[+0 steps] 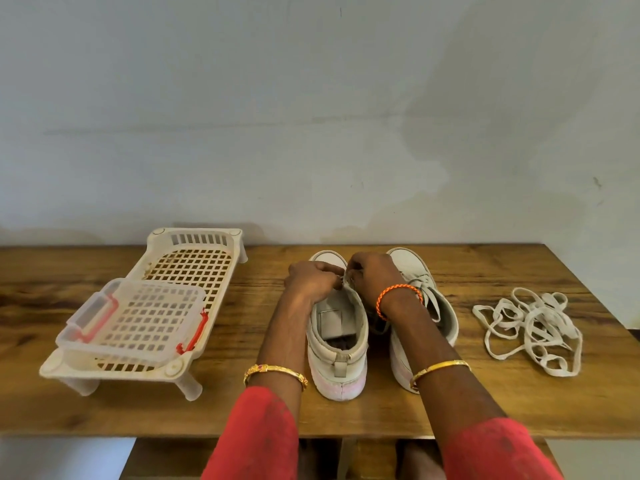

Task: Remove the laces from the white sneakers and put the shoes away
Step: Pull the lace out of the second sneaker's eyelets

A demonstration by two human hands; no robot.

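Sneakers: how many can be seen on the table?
2. The left sneaker stands at the table's middle, under both hands. The right sneaker stands beside it, partly hidden behind the right forearm. No others show.

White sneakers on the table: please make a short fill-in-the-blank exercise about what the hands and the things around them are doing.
1. Both hands, the left hand and the right hand, work at the front of the ____ sneaker.
2. The pile of loose laces lies to the ____ of the sneakers.
3. The clear plastic container rests on the white ____ rack.
4. The wooden table stands against a ____.

Missing words: left; right; plastic; wall
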